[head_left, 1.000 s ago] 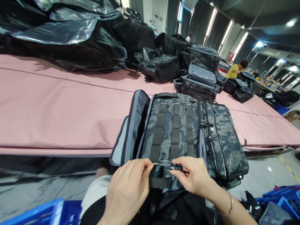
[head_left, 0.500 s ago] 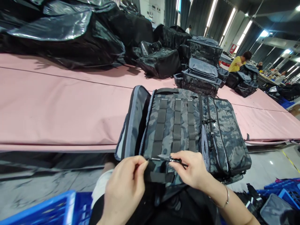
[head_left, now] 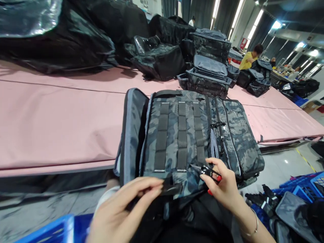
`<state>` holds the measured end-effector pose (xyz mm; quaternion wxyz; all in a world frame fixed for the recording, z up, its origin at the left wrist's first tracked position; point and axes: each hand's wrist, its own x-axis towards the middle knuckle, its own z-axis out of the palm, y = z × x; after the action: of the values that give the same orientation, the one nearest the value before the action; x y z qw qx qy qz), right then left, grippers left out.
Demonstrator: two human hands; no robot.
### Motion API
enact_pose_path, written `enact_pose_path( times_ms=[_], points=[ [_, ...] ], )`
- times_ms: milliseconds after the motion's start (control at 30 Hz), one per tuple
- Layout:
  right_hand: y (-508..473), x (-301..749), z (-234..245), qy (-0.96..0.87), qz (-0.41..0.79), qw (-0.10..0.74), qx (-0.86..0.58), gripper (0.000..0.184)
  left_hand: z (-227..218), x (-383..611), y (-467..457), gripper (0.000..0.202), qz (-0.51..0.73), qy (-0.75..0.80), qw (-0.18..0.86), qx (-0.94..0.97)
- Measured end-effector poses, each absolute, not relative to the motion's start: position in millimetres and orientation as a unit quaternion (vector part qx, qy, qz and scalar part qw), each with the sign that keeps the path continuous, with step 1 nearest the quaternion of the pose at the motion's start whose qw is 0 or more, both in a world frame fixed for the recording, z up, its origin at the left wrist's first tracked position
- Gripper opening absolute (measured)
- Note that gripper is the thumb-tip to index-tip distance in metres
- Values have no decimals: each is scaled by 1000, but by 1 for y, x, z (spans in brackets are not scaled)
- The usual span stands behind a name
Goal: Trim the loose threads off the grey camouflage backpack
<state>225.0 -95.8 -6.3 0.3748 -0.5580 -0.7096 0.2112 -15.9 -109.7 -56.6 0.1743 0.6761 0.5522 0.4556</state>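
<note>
A grey camouflage bag (head_left: 187, 135) with three black webbing straps lies open across the pink table edge and my lap. My right hand (head_left: 222, 187) is closed on small black thread snips (head_left: 209, 170), held at the bag's lower right by the zipper. My left hand (head_left: 126, 209) has its fingers pressed together on a black strap (head_left: 172, 188) at the bag's near edge.
The pink padded table (head_left: 63, 118) stretches left and back. More camouflage bags (head_left: 207, 76) and black plastic-wrapped piles (head_left: 63, 37) sit at the back. Blue crates (head_left: 301, 189) stand at right and lower left. A person in yellow (head_left: 249, 59) works far off.
My right hand has drawn the snips to the right, away from the strap. My left hand slid lower along the strap. The camera tilted down and right.
</note>
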Motion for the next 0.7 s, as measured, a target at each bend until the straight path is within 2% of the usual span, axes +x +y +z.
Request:
enact_pose_path(
  times_ms=[67, 133, 267, 500, 700],
  points=[
    [-96, 225, -12, -715, 219, 371, -550, 16, -52, 3, -96, 18, 444, 515, 134, 721],
    [-96, 225, -17, -730, 219, 369, -533, 14, -47, 20, -87, 16, 434, 491, 51, 754],
    [-94, 225, -22, -752, 171, 348, -533, 17, -40, 39, -79, 7, 415, 498, -46, 760],
    [-93, 223, -22, -786, 172, 324, -498, 20, -37, 37, -79, 13, 421, 511, 45, 748],
    [-92, 221, -22, -810, 142, 311, -477, 18, -41, 36, -79, 13, 417, 516, 55, 746]
  ],
)
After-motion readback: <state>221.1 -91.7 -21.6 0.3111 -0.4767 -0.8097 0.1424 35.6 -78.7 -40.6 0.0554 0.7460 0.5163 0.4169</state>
